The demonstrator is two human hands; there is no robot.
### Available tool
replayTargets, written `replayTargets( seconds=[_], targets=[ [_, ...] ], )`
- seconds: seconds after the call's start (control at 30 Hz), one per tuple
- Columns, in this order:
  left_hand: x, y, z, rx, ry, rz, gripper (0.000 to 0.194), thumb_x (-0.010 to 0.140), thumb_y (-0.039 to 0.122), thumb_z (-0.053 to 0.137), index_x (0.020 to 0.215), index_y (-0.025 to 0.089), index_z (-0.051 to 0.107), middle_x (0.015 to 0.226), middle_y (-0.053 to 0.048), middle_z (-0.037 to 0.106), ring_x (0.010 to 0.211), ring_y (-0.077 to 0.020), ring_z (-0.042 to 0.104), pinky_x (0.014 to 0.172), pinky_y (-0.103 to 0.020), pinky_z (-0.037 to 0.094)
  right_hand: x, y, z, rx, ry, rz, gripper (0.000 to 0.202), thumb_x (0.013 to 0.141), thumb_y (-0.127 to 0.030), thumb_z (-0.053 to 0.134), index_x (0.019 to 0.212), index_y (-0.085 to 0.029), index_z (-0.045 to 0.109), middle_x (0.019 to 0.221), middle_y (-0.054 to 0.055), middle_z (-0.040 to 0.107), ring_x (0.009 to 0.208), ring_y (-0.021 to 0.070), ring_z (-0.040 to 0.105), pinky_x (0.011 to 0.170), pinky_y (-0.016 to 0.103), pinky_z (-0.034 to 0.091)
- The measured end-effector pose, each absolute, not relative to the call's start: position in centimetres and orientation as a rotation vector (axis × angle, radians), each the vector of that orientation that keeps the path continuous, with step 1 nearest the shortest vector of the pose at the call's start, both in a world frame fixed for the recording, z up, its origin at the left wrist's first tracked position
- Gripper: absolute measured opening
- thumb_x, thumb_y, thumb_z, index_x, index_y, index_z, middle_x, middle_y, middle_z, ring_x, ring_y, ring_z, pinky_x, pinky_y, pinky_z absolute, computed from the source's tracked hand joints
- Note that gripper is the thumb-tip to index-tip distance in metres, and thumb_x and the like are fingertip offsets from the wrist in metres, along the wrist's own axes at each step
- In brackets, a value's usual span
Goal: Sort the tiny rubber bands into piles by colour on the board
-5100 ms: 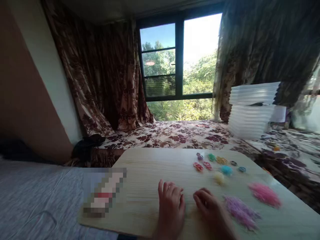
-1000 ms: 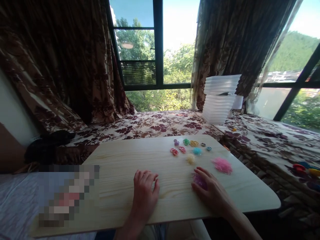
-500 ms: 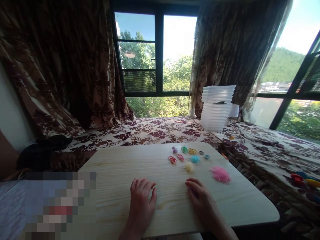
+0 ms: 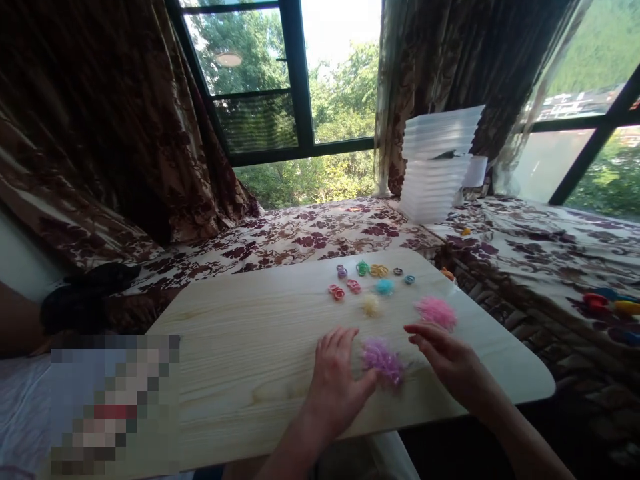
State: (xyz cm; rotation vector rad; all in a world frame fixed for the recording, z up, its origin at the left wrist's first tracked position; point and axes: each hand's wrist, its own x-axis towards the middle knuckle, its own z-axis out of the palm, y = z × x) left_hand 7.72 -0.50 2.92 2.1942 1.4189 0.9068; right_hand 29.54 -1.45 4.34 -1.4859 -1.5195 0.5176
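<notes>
A loose purple pile (image 4: 383, 361) of small bands lies on the pale wooden table (image 4: 225, 353), between my hands. My left hand (image 4: 337, 380) is at its left side, thumb apart from the fingers, thumb tip at the pile's lower edge. To the right of the pile my right hand (image 4: 450, 363) hovers with fingers stretched toward the left, holding nothing visible. Just beyond it lies a pink pile (image 4: 437, 313). Farther back are a cream pile (image 4: 371, 305), a light blue pile (image 4: 385, 287) and several small ring bundles, among them a green one (image 4: 363, 268) and red ones (image 4: 337, 291).
Behind the table is a flower-patterned covered ledge (image 4: 310, 233) with a white stack of sheets (image 4: 435, 167). Red and yellow objects (image 4: 596, 304) lie at the right. A pixelated patch covers the lower left.
The purple pile now shows on the table between my hands. Both hands have moved right in the view, and my left thumb has spread. The camera view has tilted down.
</notes>
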Motion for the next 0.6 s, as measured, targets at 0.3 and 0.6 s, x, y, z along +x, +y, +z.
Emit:
replayTargets(
  seconds=[0.3, 0.6],
  targets=[
    [10.8, 0.1, 4.4, 2.249, 1.246, 0.571, 0.076, 0.069, 0.033, 0.078, 0.138, 0.018, 0.049, 0.149, -0.013, 0.046, 0.143, -0.0349, 0.031, 0.119, -0.061, 0.018, 30.2, -4.2, 4.3, -1.659, -1.602, 0.520, 0.034, 0.081, -0.038, 0.046, 0.094, -0.020, 0.073, 0.098, 0.010, 0.074, 0.090, 0.0234, 0.070, 0.082, 0.034, 0.056],
    [8.8, 1.3, 4.4, 2.204, 1.187, 0.769, 0.024, 0.081, 0.013, 0.061, 0.103, 0.020, 0.069, 0.105, -0.007, 0.071, 0.104, -0.0237, 0.062, 0.097, -0.045, 0.050, 28.7, -3.7, 4.2, -1.659, -1.688, 0.593, 0.030, 0.087, -0.032, 0.046, 0.100, -0.022, 0.071, 0.099, 0.007, 0.073, 0.077, 0.0190, 0.069, 0.074, 0.031, 0.056]
  ],
)
